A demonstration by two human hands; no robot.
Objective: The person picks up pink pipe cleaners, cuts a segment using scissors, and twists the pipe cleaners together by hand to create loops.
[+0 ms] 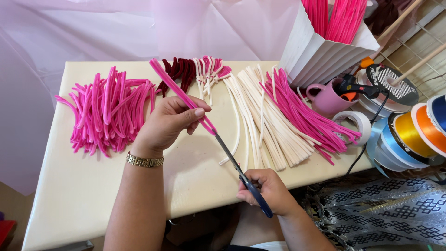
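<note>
1. The left hand (169, 122) is pinching a bundle of bright pink pipe cleaners (179, 93) between thumb and fingers, clenched firmly around it, above the middle of the cream table (79, 195).
2. The bundle is looking fuzzy and slender, several stems lying side by side as one straight strip. It is slanting from upper left, near the far table edge, down to the right, where its lower end is poking out just past the thumb.
3. The right hand (267, 190) is gripping the dark blue handles of a pair of scissors (241, 176), fingers closed around them.
4. The scissors' thin grey blades are pointing up and left, and their tips are meeting the lower end of the bundle; whether the blades are parted there is too fine to tell.
5. A gold watch band (145, 161) is sitting on the left wrist.
6. A heap of bent pink stems (107, 109) is lying on the table to the left of the held bundle.
7. Dark red pieces (179, 72), cream stems (262, 121) and more pink stems (309, 116) are lying fanned out to its right.
8. A pink mug (325, 98), a glue gun (355, 87), a tape roll (357, 123) and ribbon spools (409, 135) are crowding the table's right end.
</note>
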